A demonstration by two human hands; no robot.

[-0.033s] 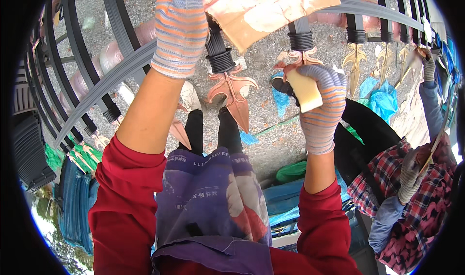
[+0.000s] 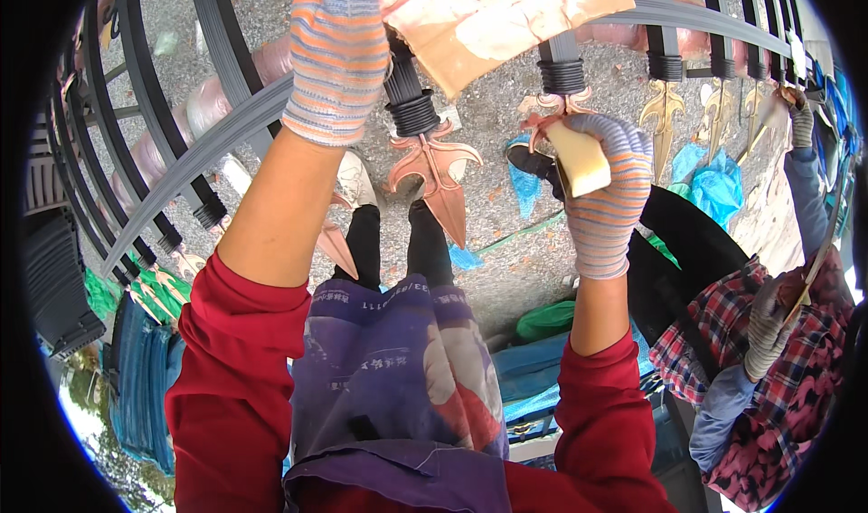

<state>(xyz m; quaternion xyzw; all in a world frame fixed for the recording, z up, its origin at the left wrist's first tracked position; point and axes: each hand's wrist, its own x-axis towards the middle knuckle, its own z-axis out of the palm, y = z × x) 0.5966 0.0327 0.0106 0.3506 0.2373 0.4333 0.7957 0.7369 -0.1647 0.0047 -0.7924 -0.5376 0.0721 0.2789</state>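
My right hand, in a striped knit glove, is closed round a pale yellow sponge with reddish colour on its upper end. That end is against a copper-coloured spearhead finial on a dark metal fence bar, partly hidden by the sponge and hand. My left hand, gloved alike, is at the edge of a piece of cardboard smeared with wet-looking pinkish copper paint. Its fingertips run out at the top, but it appears to hold the cardboard. Between my hands another copper-coloured finial points toward me.
A curved grey rail crosses the black fence bars on both sides. Gold-coloured finials stand to the right, near blue plastic. At the right edge a co-worker in a plaid garment works with a gloved hand holding a thin strip.
My right hand has shifted slightly up and right with the sponge, which now sits closer against the finial. My left hand and the cardboard stay where they were.
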